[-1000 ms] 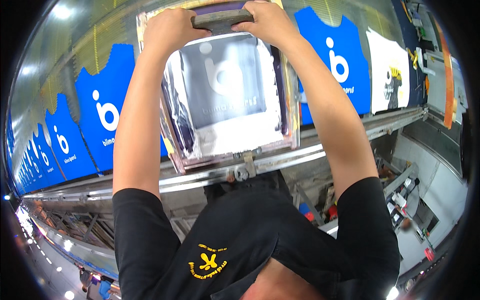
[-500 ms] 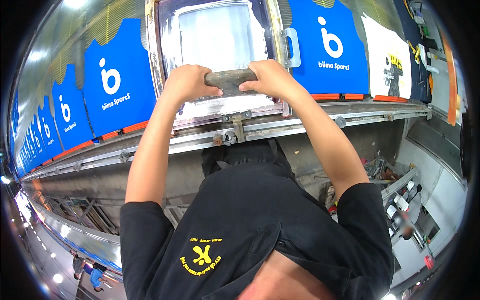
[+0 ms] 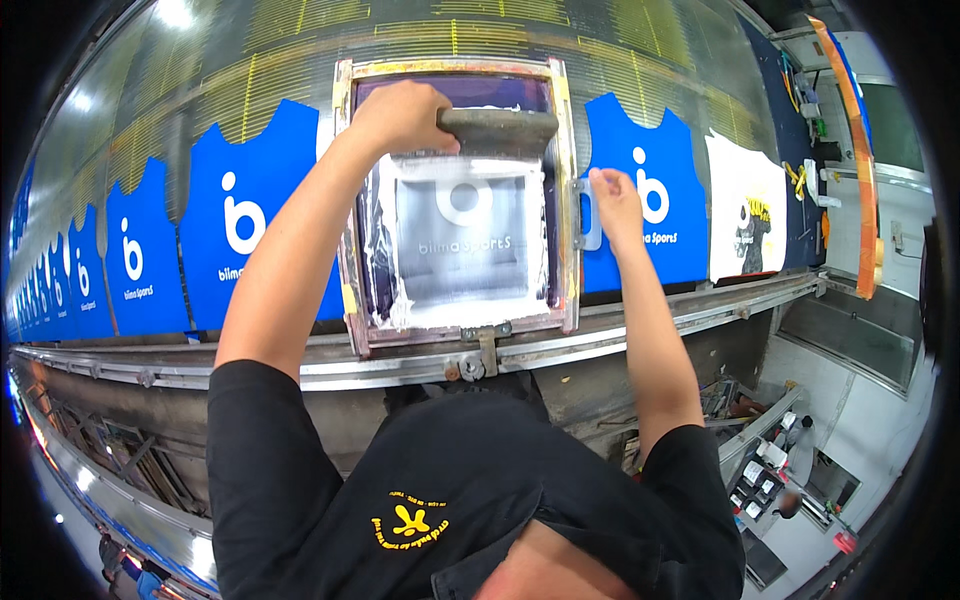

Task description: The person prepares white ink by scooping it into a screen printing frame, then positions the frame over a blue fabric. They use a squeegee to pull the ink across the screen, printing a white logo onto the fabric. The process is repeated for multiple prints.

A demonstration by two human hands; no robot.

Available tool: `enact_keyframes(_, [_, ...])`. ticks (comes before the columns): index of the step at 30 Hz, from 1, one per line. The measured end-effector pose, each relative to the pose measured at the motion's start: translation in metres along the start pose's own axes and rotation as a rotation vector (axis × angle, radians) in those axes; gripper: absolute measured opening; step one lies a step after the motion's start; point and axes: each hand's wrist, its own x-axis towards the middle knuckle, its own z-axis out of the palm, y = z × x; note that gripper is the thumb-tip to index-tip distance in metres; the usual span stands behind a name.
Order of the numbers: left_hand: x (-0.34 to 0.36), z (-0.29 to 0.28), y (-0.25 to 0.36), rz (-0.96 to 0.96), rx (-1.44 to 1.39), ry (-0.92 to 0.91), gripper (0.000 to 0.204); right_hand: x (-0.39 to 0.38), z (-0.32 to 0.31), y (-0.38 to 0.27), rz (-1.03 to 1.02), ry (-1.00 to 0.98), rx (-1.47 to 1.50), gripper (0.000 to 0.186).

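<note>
The left hand (image 3: 408, 115) has its grip on one end of a grey-brown, flat-sided wooden squeegee (image 3: 500, 132); over on the other side, the right hand (image 3: 617, 205) hangs with curled fingers just beside a pale, D-shaped handle (image 3: 595, 240), contact impossible to call from here! The squeegee sits near the far end of a rectangular, ink-stained screen frame (image 3: 460, 68), its right end up by the right-hand bar, and a white-smeared mesh window stretches between it and the near edge. Tight at the sides: sleeveless blue fabric pieces (image 3: 262, 170) flank the frame closely. Beyond the far bar runs the yellow-lined bench (image 3: 430, 40); along the near edge, a silver metal rail (image 3: 540, 360).
</note>
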Motion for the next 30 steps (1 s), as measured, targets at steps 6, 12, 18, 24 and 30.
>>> enact_keyframes(6, [0.034, 0.018, -0.041, 0.022, 0.075, 0.198, 0.043, -0.012, 0.006, -0.047, 0.324, -0.26, 0.265, 0.041])
enact_keyframes(12, [-0.041, 0.049, -0.008, 0.018, -0.023, 0.317, 0.037, -0.016, -0.004, -0.07, 0.277, -0.17, 0.29, 0.04])
enact_keyframes(18, [-0.208, 0.14, 0.074, 0.114, 0.025, 0.506, 0.04, -0.018, -0.011, -0.081, 0.213, -0.159, 0.416, 0.037])
enact_keyframes(24, [-0.262, 0.141, 0.078, 0.11, -0.001, 0.563, 0.045, -0.034, 0.009, -0.099, 0.047, 0.037, 0.415, 0.032])
enact_keyframes(30, [-0.315, 0.092, -0.006, 0.052, -0.004, 0.444, 0.052, -0.074, 0.113, -0.109, -0.094, 0.07, 0.503, 0.03])
